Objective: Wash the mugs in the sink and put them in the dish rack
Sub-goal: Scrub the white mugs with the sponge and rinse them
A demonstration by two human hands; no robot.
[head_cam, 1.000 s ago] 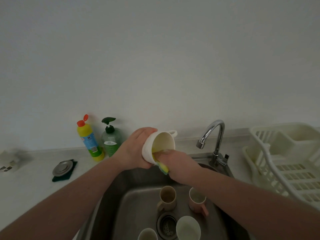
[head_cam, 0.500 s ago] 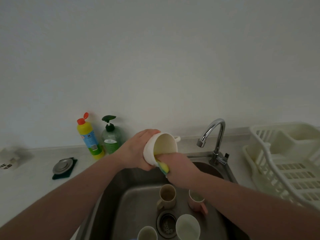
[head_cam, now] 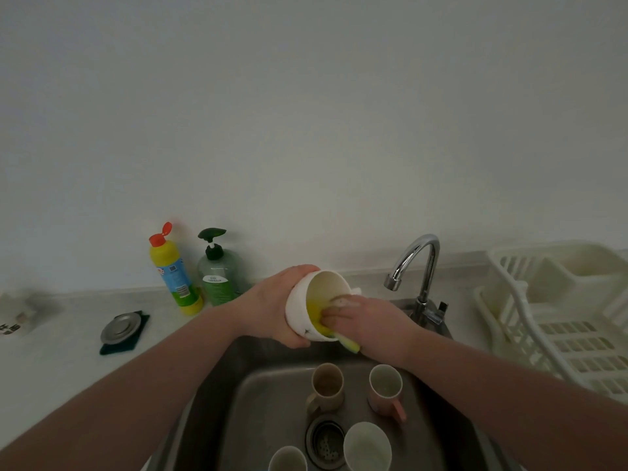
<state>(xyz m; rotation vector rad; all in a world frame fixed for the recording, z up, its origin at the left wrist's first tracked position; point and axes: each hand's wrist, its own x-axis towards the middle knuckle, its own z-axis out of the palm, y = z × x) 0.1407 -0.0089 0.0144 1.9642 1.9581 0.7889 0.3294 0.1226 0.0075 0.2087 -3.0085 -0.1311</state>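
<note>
Steel sink [head_cam: 238, 402] fills the near foreground below both forearms, set into a pale counter under a plain white wall. Four mugs stand in the basin below the hands: a pale mug [head_cam: 288, 458] and a larger white mug [head_cam: 367, 447] nearest, either side of the drain [head_cam: 324, 440], then a tan mug [head_cam: 327, 385] and a pink mug [head_cam: 385, 390] just under the right wrist.

Above the basin, the left hand [head_cam: 272, 300] grips a white mug [head_cam: 306, 300] around its outer wall, tilted so its mouth faces the right hand. The right hand [head_cam: 363, 317] holds a yellow sponge [head_cam: 339, 334], its fingers curled around the sponge and pushed inside the mug. Compared with half a second ago, those fingers reach deeper into the mug, and the mug sits slightly further toward the tap; the sponge's lower end sticks out below the rim.

Behind the left hand stand a yellow bottle [head_cam: 171, 270] with its red cap flipped open and a green pump bottle [head_cam: 217, 273]. Further out from the left arm, a metal sink plug [head_cam: 120, 328] rests on a dark green pad [head_cam: 137, 339]. Behind the right hand rises a chrome tap [head_cam: 419, 263]. Beyond the right arm sits a cream dish rack [head_cam: 560, 317], with no mug visible in it.
</note>
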